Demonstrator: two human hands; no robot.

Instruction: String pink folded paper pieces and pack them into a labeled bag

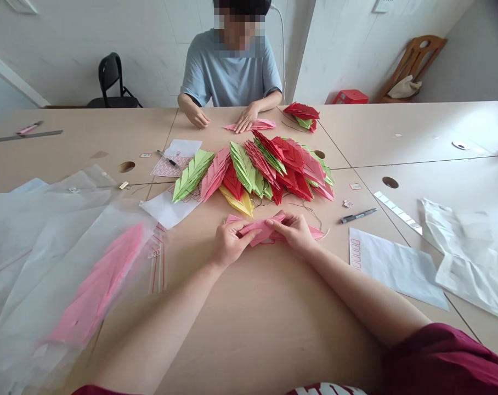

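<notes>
Both my hands are closed on a pink folded paper piece (260,226) held just above the table in the middle. My left hand (231,241) pinches its left part between thumb and fingers. On the right part, my right hand (294,233) grips with the thumb on top. A pink pointed end (316,232) and a loose string (323,235) show beyond the right hand. Just past my hands lies a heap of pleated paper pieces, among them green (193,175), red (290,156) and yellow (239,202) ones.
Across the table (241,340) a person in a blue shirt (236,77) presses on another pink folded paper (265,124). Plastic bags (88,247), one holding a pink folded piece, lie left. A pen (358,215), a white envelope (392,263) and white packaging (467,252) lie right.
</notes>
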